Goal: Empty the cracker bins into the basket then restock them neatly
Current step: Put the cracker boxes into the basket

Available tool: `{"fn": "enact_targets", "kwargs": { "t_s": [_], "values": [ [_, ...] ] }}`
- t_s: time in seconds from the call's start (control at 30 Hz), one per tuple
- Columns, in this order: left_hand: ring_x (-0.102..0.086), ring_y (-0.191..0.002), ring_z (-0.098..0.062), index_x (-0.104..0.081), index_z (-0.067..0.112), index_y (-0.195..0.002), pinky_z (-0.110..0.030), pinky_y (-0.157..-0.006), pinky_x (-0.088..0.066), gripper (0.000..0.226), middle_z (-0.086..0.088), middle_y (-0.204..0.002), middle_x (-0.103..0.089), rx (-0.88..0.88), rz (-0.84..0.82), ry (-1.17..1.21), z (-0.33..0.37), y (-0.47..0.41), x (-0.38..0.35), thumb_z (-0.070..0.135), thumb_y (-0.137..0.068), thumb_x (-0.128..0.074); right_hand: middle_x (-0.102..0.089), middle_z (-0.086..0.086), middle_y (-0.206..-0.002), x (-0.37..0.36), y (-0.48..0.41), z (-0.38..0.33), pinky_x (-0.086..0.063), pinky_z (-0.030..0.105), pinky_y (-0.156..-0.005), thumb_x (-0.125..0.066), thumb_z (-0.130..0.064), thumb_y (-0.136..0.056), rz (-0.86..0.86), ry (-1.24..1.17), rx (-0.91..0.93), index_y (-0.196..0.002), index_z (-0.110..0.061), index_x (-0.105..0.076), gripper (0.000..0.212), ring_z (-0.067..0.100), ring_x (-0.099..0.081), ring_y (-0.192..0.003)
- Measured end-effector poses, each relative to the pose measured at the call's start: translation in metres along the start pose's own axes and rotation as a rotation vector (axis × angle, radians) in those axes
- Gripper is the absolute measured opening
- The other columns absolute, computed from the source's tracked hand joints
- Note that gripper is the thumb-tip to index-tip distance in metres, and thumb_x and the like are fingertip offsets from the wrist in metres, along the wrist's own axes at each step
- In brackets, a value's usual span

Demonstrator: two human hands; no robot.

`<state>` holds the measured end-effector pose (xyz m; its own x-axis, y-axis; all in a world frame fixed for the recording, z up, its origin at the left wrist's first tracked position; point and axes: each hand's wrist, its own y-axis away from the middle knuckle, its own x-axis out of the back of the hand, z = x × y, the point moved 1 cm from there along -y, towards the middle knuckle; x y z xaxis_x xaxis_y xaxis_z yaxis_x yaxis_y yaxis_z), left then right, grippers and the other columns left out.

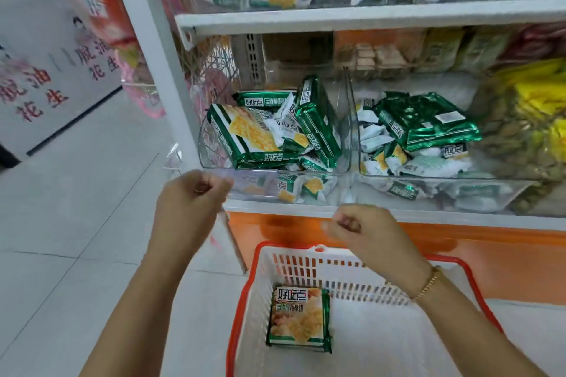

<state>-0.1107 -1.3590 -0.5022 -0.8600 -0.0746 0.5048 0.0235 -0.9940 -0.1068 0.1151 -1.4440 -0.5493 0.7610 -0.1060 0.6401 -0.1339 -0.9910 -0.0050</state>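
Observation:
Two clear plastic bins stand side by side on a shelf. The left bin (211, 162) holds large green-and-white cracker packs (248, 135) and small packets. The right bin (444, 176) holds a shiny green pack (425, 119) on top of many small white packets. Below them on the floor stands a white basket with a red rim (306, 263), with one green cracker pack (298, 320) lying flat inside. My left hand (191, 196) is curled into a fist in front of the left bin's lip, holding nothing. Over the basket's far rim, my right hand (364, 229) is also curled and empty.
A white shelf board (367, 14) above carries more snack packs. Yellow and tan snack bags (526, 119) fill the space right of the bins. An orange base panel (459, 248) runs under the shelf. Pale floor tiles (76, 223) and a white sign with red characters lie to the left.

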Motion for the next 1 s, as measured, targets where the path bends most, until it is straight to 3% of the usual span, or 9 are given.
{"fn": "enact_targets", "kwargs": {
  "t_s": [0.13,0.27,0.33,0.4,0.5,0.6,0.77,0.9,1.0],
  "values": [
    [-0.061,-0.079,-0.024,-0.067,0.006,-0.088,-0.030,-0.075,-0.048,0.028,-0.007,-0.082,-0.066,-0.011,0.024,-0.011,0.043,-0.043,0.007,0.034,-0.085,-0.066,-0.063,-0.003,-0.079,0.052,-0.032,-0.049,-0.047,0.017,-0.065,-0.064,-0.027,-0.088,0.365,0.060,0.184,-0.088,-0.015,-0.065,0.012,0.009,-0.056,-0.072],
    [-0.047,-0.060,-0.023,-0.053,0.003,-0.072,-0.026,-0.054,-0.033,0.035,-0.010,-0.063,-0.047,0.195,-0.107,-0.067,0.051,-0.071,-0.004,0.033,-0.084,-0.068,-0.061,0.005,-0.114,0.066,-0.083,-0.071,-0.047,0.028,-0.087,-0.066,-0.041,-0.087,0.406,0.304,0.157,-0.125,-0.012,-0.054,0.049,0.016,-0.057,-0.099],
    [-0.046,-0.058,-0.022,-0.051,0.004,-0.078,-0.027,-0.055,-0.040,0.031,-0.009,-0.064,-0.044,0.286,-0.165,-0.021,0.048,-0.080,-0.011,0.029,-0.084,-0.069,-0.057,0.010,-0.126,0.058,-0.102,-0.079,-0.047,0.032,-0.091,-0.064,-0.050,-0.086,0.377,0.429,0.145,-0.136,-0.009,-0.045,0.067,0.022,-0.056,-0.112],
    [-0.053,-0.067,-0.024,-0.053,0.001,-0.096,-0.034,-0.069,-0.053,0.033,-0.011,-0.073,-0.048,0.350,-0.214,0.151,0.040,-0.089,-0.019,0.024,-0.082,-0.072,-0.052,0.014,-0.131,0.047,-0.116,-0.082,-0.048,0.035,-0.090,-0.061,-0.055,-0.086,0.351,0.507,0.108,-0.140,-0.005,-0.038,0.077,0.026,-0.055,-0.116],
    [-0.054,-0.065,-0.021,-0.053,-0.003,-0.115,-0.032,-0.059,-0.053,0.049,-0.010,-0.074,-0.051,0.385,-0.208,0.344,0.036,-0.096,-0.022,0.014,-0.075,-0.077,-0.053,0.017,-0.125,0.033,-0.128,-0.079,-0.049,0.035,-0.083,-0.058,-0.055,-0.087,0.317,0.562,-0.013,-0.135,-0.002,-0.038,0.074,0.029,-0.057,-0.110],
    [-0.065,-0.084,-0.028,-0.053,-0.003,-0.119,-0.040,-0.069,-0.058,0.090,-0.015,-0.100,-0.064,0.361,-0.140,0.357,0.033,-0.103,-0.020,0.026,-0.041,-0.087,-0.057,0.016,-0.120,0.025,-0.134,-0.077,-0.047,0.035,-0.070,-0.057,-0.051,-0.090,0.351,0.595,-0.068,-0.131,-0.003,-0.036,0.067,0.030,-0.061,-0.103],
    [-0.059,-0.065,-0.026,-0.063,0.007,-0.074,-0.035,-0.066,-0.053,0.019,-0.010,-0.073,-0.062,0.179,-0.012,0.220,0.060,-0.073,0.010,0.013,-0.068,-0.080,-0.065,0.013,-0.109,0.028,-0.145,-0.080,-0.046,0.032,-0.065,-0.065,-0.033,-0.089,0.365,0.653,-0.131,-0.127,0.000,-0.044,0.054,0.030,-0.065,-0.098],
    [-0.063,-0.071,-0.025,-0.062,0.009,-0.076,-0.038,-0.075,-0.054,0.012,-0.010,-0.078,-0.066,0.150,0.086,0.454,0.054,-0.044,0.030,0.007,-0.076,-0.074,-0.067,0.012,-0.102,0.048,-0.145,-0.094,-0.045,0.031,-0.063,-0.065,-0.022,-0.087,0.415,0.621,-0.112,-0.106,-0.005,-0.056,0.027,0.030,-0.065,-0.094],
    [-0.068,-0.074,-0.023,-0.061,0.000,-0.087,-0.035,-0.070,-0.054,0.011,-0.012,-0.085,-0.069,0.309,0.059,0.751,0.033,-0.014,0.026,0.002,-0.080,-0.068,-0.067,0.013,-0.104,0.054,-0.131,-0.113,-0.046,0.033,-0.063,-0.064,-0.021,-0.087,0.458,0.665,-0.002,-0.117,-0.006,-0.054,0.034,0.031,-0.065,-0.094]
  ]
}}
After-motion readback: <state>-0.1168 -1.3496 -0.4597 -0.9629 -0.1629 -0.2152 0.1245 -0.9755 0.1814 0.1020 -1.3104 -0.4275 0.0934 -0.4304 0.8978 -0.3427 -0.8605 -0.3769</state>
